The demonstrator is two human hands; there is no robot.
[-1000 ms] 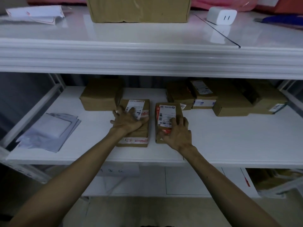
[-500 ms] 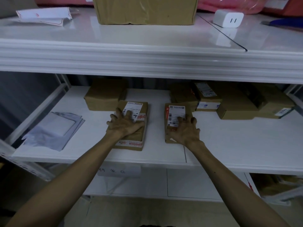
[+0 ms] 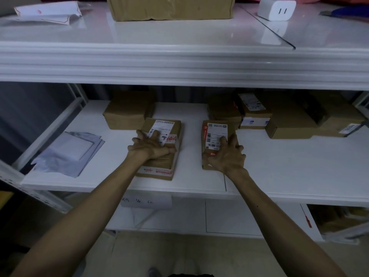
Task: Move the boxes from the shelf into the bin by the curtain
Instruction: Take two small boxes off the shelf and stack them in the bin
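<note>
Mid-frame on the shelf [image 3: 279,166], the left box [image 3: 157,168] is pressed under the left hand [image 3: 151,145] and the right box [image 3: 211,134] under the right hand [image 3: 225,156], fingers splayed, seemingly flat not clasped, each long axis laid straight along its forearm; no bin is seen.

A parcel storeroom or pick-up point is what is seen here: white tiered racking [image 3: 179,64] is in view, and its middle shelf [image 3: 279,166] is loaded with brown cardboard parcels [image 3: 127,114] bearing printed shipping labels [image 3: 216,132] with barcodes. Grey poly mailers [image 3: 67,152] are piled at the left, a handwritten tag [image 3: 146,201] is stuck to the shelf edge, and a larger carton [image 3: 171,7] is kept on top.
</note>
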